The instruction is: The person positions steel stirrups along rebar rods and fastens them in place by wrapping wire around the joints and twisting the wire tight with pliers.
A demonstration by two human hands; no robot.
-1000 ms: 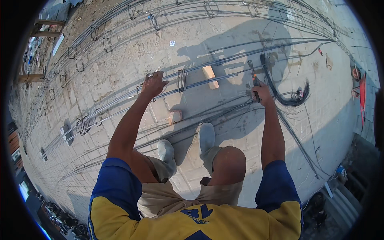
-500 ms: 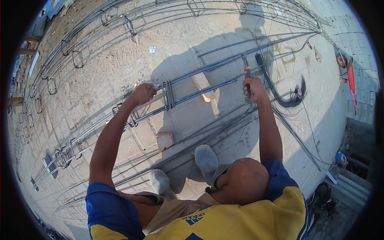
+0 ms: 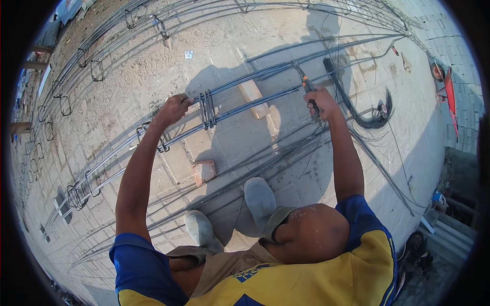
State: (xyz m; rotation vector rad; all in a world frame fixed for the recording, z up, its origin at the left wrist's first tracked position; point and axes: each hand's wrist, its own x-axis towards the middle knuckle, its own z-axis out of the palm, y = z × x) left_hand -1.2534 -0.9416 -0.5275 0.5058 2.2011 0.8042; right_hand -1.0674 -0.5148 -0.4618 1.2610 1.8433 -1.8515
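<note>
My left hand (image 3: 176, 108) is closed around the far steel bars (image 3: 229, 85), just left of a bunch of dark square stirrups (image 3: 207, 109). The stirrups hang around the far bars and the nearer pair of bars (image 3: 245, 107). In my right hand (image 3: 321, 103) is a pair of pincers (image 3: 310, 91) with orange and black handles. Their jaws reach up and left to the far bars, and whether they grip anything there is too small to tell. A pale block (image 3: 253, 98) lies beneath the bars between my hands.
A curved bundle of thin black tie wire (image 3: 352, 115) lies right of my right hand. Loose bars (image 3: 229, 183) cross the ground before my boots (image 3: 259, 199), near a broken brick (image 3: 204, 172). Long stirrup cages (image 3: 97, 69) stretch along the far left; a red wheelbarrow (image 3: 449, 97) stands far right.
The pincers have swung left, their jaws now farther along the far bars toward the stirrups. My left hand keeps its hold beside the stirrups. The whole view has shifted slightly.
</note>
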